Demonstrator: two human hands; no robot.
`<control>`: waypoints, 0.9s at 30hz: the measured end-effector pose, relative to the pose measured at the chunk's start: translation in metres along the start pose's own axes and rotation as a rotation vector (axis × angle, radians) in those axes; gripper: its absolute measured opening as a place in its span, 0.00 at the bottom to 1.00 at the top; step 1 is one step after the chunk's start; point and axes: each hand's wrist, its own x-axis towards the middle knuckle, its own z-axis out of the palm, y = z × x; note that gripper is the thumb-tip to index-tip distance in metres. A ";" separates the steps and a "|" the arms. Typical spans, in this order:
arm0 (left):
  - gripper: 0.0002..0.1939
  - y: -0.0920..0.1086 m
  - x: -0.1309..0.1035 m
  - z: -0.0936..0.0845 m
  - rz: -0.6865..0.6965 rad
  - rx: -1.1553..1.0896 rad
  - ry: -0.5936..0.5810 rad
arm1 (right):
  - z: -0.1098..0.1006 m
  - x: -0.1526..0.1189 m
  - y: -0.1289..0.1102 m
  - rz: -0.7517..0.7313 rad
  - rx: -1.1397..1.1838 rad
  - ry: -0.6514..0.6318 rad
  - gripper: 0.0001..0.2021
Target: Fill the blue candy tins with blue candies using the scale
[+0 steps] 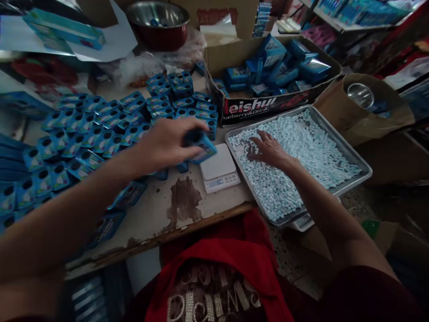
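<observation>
Nearest the camera a red garment [231, 264] with pale lettering lies across the person's lap, below the worn front edge of the counter [161, 223], whose paint is chipped and stained brown; on that counter, just beyond the stain, stands a small white scale [219, 168] with its display facing the person; the left hand [166, 143] hovers just left of and above the scale, its fingers [187, 136] curled and pinching a small blue box [201, 147], which is held tilted in the air over the scale's left edge, not resting on it; to the right, the right hand [268, 151] lies palm down in a metal tray [351, 154], fingers spread loosely and touching the pale blue tablets [308, 147] that cover most of the tray, though whether any tablet is pinched cannot be told; the tray sits beside the scale and juts out past the counter's front edge; left of the left hand, rows of blue boxes [87, 134] with round windows crowd the counter, more stacked behind the scale; further back, an open cardboard carton [254, 107] printed with red and white lettering holds more blue packs, touching the tray's far rim; beyond it, a steel bowl [157, 18] sits on a red base.
</observation>
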 end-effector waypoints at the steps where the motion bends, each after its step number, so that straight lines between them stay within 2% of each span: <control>1: 0.26 0.012 0.015 0.021 0.057 -0.011 -0.134 | 0.001 0.008 0.004 0.005 -0.002 0.027 0.39; 2: 0.28 0.021 0.028 0.041 0.082 0.002 -0.223 | 0.003 0.015 0.009 -0.008 0.003 0.049 0.37; 4: 0.29 0.028 0.044 0.073 0.077 0.041 -0.309 | 0.008 0.029 0.015 -0.073 0.006 0.072 0.35; 5: 0.29 0.028 0.047 0.084 0.068 0.049 -0.317 | 0.012 0.033 0.017 -0.104 0.000 0.076 0.35; 7: 0.32 0.024 0.045 0.090 0.066 0.022 -0.292 | 0.022 0.039 0.018 -0.132 -0.028 0.080 0.34; 10: 0.36 0.021 0.027 0.071 0.037 -0.012 -0.162 | 0.032 0.037 0.021 -0.118 -0.059 0.096 0.31; 13: 0.32 0.026 0.001 0.040 -0.037 0.065 -0.001 | 0.031 0.018 0.030 -0.173 -0.021 0.081 0.30; 16: 0.27 0.035 -0.028 0.015 -0.050 0.178 0.112 | 0.021 -0.025 0.037 -0.282 0.118 -0.004 0.34; 18: 0.26 0.038 -0.044 0.006 -0.106 0.247 0.167 | 0.018 -0.064 0.031 -0.311 0.165 -0.024 0.37; 21: 0.27 0.038 -0.059 0.005 -0.205 0.293 0.182 | 0.024 -0.113 0.012 -0.341 0.035 0.040 0.41; 23: 0.27 0.036 -0.062 0.011 -0.168 0.254 0.142 | 0.032 -0.125 0.006 -0.374 -0.058 0.039 0.36; 25: 0.26 0.032 -0.060 0.021 -0.076 0.182 0.102 | 0.038 -0.116 0.012 -0.354 -0.056 0.000 0.25; 27: 0.24 0.027 -0.057 0.031 0.011 0.139 0.094 | 0.039 -0.092 0.026 -0.242 0.098 0.022 0.16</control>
